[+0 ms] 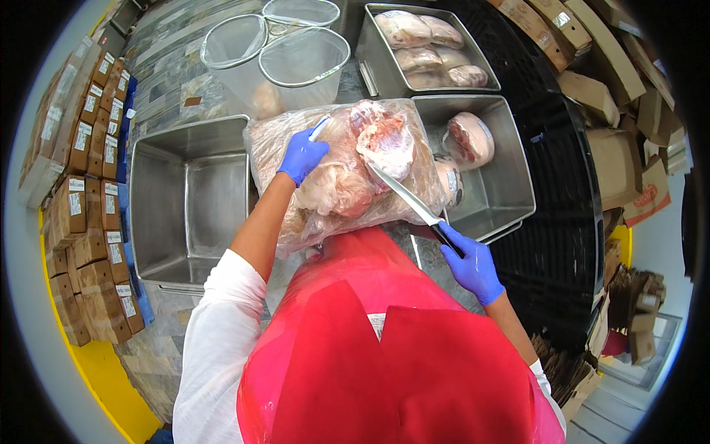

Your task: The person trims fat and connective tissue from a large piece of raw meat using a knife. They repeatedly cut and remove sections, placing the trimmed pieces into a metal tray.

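A large clear plastic bag (277, 211) lies spread in front of me with pieces of raw pale-pink meat (384, 144) on it. My left hand (303, 155), in a blue glove, is closed on a small white item (319, 127) over the bag, too small to name. My right hand (473, 266), also gloved in blue, grips the black handle of a long knife (414, 200), whose blade points toward the meat and reaches its lower edge.
Steel tubs stand left (188, 207) and right (503, 185), the right one holding meat packs (470, 137). Another tub (484, 59) of packs and clear lined bins (303, 70) stand beyond. Stacked boxes (89, 244) line the left; loose cardboard (610, 170) piles right of a black pallet (555, 274).
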